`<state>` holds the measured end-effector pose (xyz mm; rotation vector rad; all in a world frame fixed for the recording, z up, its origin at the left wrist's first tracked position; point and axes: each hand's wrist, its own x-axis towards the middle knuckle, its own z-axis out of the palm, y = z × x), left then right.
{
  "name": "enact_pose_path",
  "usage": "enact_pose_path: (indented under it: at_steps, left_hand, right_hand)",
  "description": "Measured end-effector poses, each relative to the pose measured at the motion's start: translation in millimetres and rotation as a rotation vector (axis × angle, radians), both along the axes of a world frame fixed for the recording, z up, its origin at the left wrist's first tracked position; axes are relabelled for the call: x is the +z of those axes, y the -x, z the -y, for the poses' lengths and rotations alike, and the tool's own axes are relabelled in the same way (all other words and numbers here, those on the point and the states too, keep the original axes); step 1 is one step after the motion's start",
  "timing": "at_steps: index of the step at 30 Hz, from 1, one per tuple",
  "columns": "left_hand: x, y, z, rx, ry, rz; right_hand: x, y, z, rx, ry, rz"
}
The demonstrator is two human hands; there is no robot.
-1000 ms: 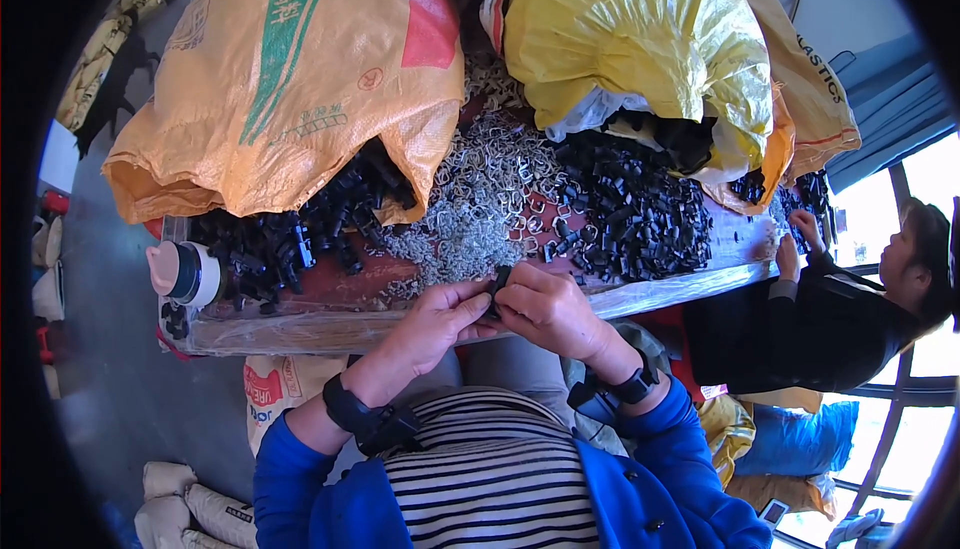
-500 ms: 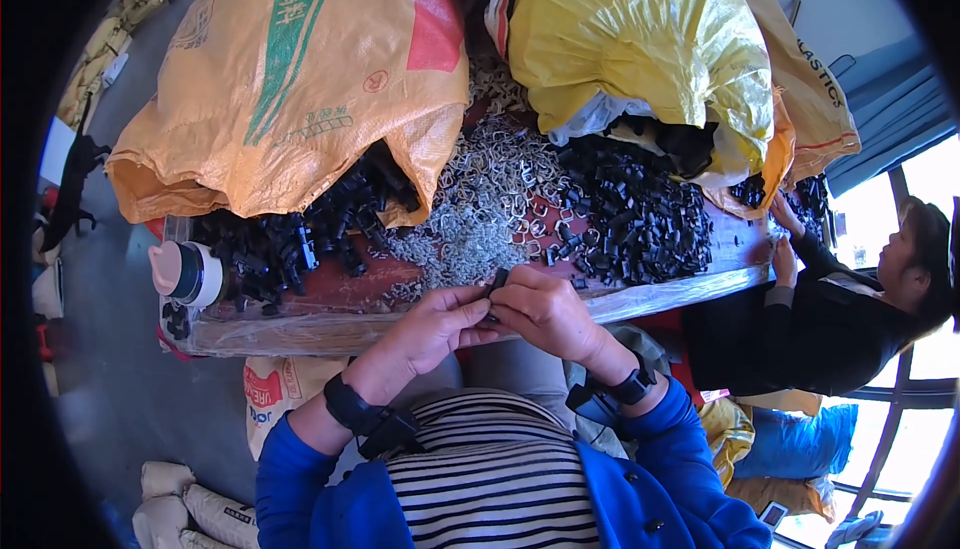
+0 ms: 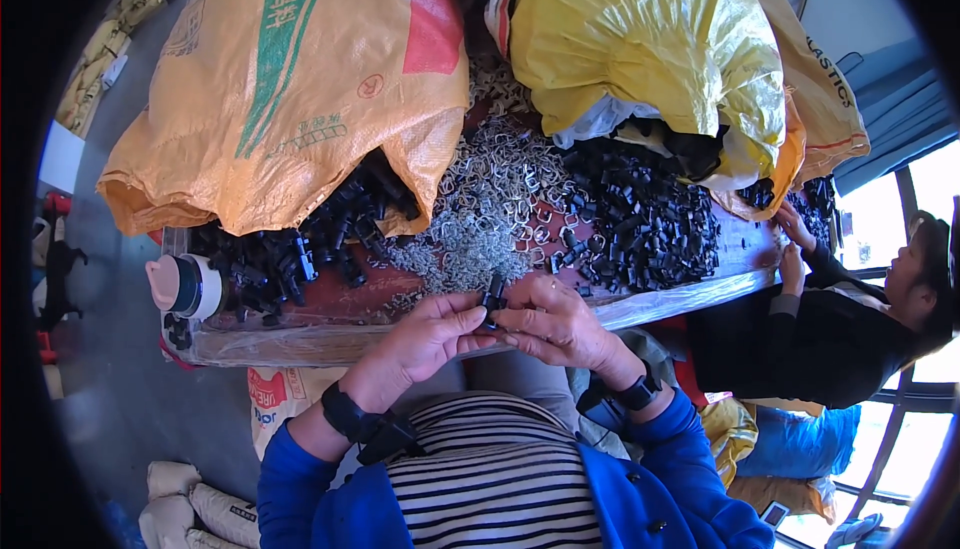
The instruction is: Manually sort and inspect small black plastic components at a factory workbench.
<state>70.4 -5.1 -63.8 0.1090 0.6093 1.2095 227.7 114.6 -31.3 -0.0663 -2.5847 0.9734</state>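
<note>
Between my two hands, over the table's near edge, a small black plastic part (image 3: 493, 295) stands roughly upright. My left hand (image 3: 432, 337) is closed, its thumb and fingers pinching this part from the left. Against its lower right side, my right hand (image 3: 560, 325) is closed too, fingers curled and thumb pressed near the part; its fingertips are partly hidden. Just beyond lie a heap of tiny silvery metal pieces (image 3: 470, 239) and several metal rings (image 3: 540, 236). Black plastic pieces (image 3: 650, 229) are piled to the right, and larger black plastic parts (image 3: 270, 274) to the left.
An orange woven sack (image 3: 290, 99) and a yellow sack (image 3: 640, 29) slump across the table's far side. A lidded cup (image 3: 185, 287) stands at the left corner. Plastic film covers the table edge (image 3: 300, 346). At right, a co-worker (image 3: 810, 339) handles black pieces.
The black plastic part shows more fully between my hands and stands more upright. My right fingers have shifted and loosened around it. My view has moved slightly.
</note>
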Motion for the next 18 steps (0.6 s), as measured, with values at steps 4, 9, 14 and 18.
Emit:
enact_pose_path:
  at_steps: [4, 9, 14, 18]
  left_hand:
    - [7.7, -6.8, 3.5, -0.018, -0.032, -0.066]
    - [13.9, -13.9, 10.0, -0.027, -0.065, -0.199]
    - [14.9, -15.1, 12.6, -0.028, -0.064, -0.225]
    - [7.4, -11.0, 11.8, -0.034, -0.036, -0.211]
  right_hand:
    - [2.4, -7.4, 9.5, -0.034, -0.008, 0.032]
    - [4.8, -14.0, 28.1, -0.119, 0.077, 0.056]
    - [1.6, -15.9, 33.4, -0.139, 0.098, 0.034]
    - [-3.1, -11.3, 30.7, -0.139, 0.164, 0.038]
